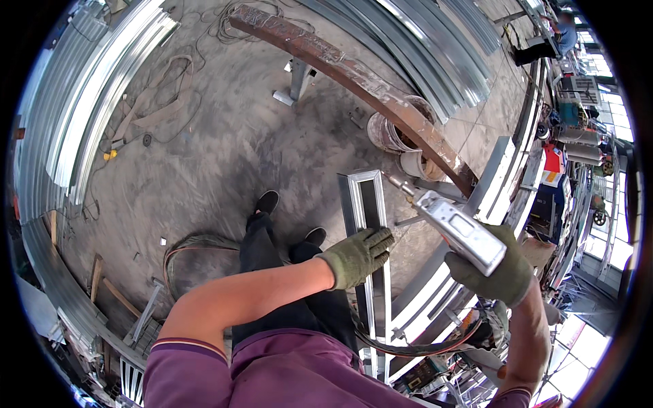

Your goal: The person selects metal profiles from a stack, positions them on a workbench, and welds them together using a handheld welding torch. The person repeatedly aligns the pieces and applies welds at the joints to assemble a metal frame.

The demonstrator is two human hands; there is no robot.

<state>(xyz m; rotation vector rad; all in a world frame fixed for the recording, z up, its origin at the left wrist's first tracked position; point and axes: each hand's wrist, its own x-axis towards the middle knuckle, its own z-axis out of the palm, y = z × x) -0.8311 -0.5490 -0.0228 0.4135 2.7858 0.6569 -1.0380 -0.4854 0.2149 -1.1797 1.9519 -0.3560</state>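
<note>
My left hand (pixel 356 259), in a dark green work glove, lies across a long metal frame (pixel 358 204) made of silvery profile with a slot along it. Its fingers are stretched over the frame's top; the thumb is hidden. In my right hand (pixel 505 270), also gloved, is a silver welding gun (pixel 464 231) with a box-shaped body. The gun's narrow nozzle points to the upper left, close to the frame's far end and apart from it. My right fingers are wrapped round the grip, partly hidden under the body.
A rusty steel beam (pixel 326 58) crosses ahead, over buckets (pixel 388 134). Stacked metal profiles lie at the left (pixel 88 88) and far side (pixel 408 41). A hose (pixel 197 243) curves by my feet. A person (pixel 554 41) sits at the far right.
</note>
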